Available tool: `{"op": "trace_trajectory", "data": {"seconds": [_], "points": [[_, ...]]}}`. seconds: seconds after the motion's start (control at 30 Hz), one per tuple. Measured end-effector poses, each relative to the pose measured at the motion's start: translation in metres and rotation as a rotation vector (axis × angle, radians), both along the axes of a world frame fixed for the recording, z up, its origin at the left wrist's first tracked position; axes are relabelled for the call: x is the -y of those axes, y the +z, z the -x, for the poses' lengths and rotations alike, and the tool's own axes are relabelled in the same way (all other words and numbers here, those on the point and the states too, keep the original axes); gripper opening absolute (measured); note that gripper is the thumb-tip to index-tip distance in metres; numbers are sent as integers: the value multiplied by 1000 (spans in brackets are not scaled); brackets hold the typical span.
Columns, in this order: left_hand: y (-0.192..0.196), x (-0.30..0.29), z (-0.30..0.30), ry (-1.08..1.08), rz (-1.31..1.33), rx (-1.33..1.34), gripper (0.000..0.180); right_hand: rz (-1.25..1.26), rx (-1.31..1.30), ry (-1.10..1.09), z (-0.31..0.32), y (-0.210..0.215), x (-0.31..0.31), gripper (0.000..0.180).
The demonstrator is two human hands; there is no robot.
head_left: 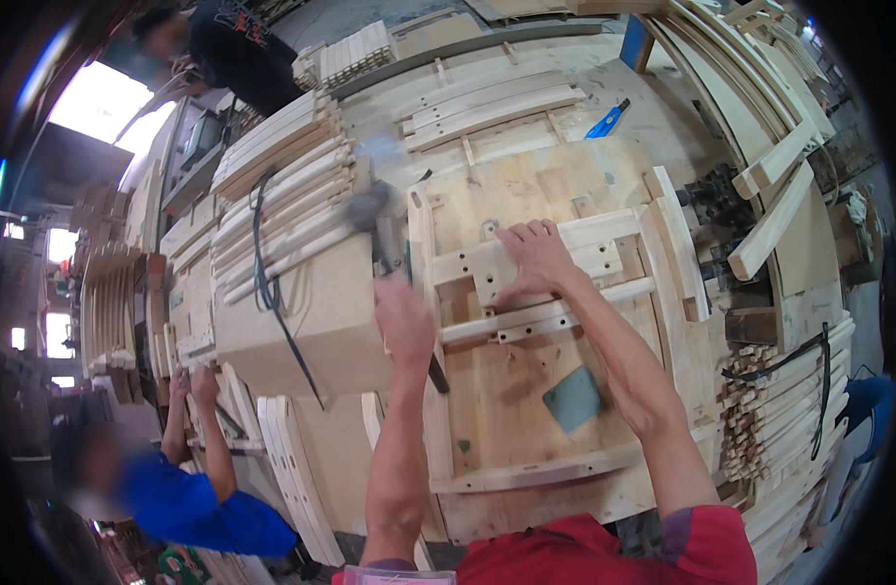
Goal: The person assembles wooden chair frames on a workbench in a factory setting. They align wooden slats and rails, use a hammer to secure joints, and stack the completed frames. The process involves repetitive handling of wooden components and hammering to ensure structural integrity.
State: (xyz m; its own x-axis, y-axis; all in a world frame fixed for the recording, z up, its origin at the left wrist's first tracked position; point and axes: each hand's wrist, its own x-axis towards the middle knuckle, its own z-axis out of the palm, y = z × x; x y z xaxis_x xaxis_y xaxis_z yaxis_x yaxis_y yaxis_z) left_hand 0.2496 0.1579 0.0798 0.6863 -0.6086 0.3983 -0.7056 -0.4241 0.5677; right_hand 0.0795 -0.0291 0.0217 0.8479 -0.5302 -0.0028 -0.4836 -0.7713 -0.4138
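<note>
My left hand [405, 322] is wrapped round the handle of a hammer [370, 207]. The hammer's head is raised beside the left end of a pale wooden frame [430, 234] and is smeared by motion. Across a drilled wooden rail [594, 230] of that frame lies my right hand [538, 258], fingers over the far edge and thumb toward the near side, holding it down. A short drilled wooden block [487, 283] sits under and beside this hand. Nearer me runs a second rail [614, 295]; a further crosspiece [536, 473] lies closest to my body.
A green pad [573, 400] lies on the plywood worktop [506, 419] inside the frame. Stacked slats [292, 210] with a black strap stand left. A blue-handled tool [609, 119] lies beyond. Bundled wood [784, 409] is at right. Co-workers [199, 507] [238, 54] stand at left and far left.
</note>
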Motion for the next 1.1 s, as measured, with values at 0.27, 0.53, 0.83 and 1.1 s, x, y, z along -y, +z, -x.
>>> {"op": "trace_trajectory", "data": {"seconds": [0.27, 0.53, 0.83, 1.1], "points": [[79, 43, 12, -141, 360, -294, 38, -1, 28, -43, 34, -26, 17, 130], [83, 1, 14, -240, 47, -919, 40, 49, -20, -111, 52, -8, 3, 126], [-4, -280, 157, -634, -594, -1557, 48, 323, 63, -866, 240, 5, -136, 94], [-62, -309, 194, -754, -828, -830, 43, -227, 72, -899, 308, 3, -137, 52]]}}
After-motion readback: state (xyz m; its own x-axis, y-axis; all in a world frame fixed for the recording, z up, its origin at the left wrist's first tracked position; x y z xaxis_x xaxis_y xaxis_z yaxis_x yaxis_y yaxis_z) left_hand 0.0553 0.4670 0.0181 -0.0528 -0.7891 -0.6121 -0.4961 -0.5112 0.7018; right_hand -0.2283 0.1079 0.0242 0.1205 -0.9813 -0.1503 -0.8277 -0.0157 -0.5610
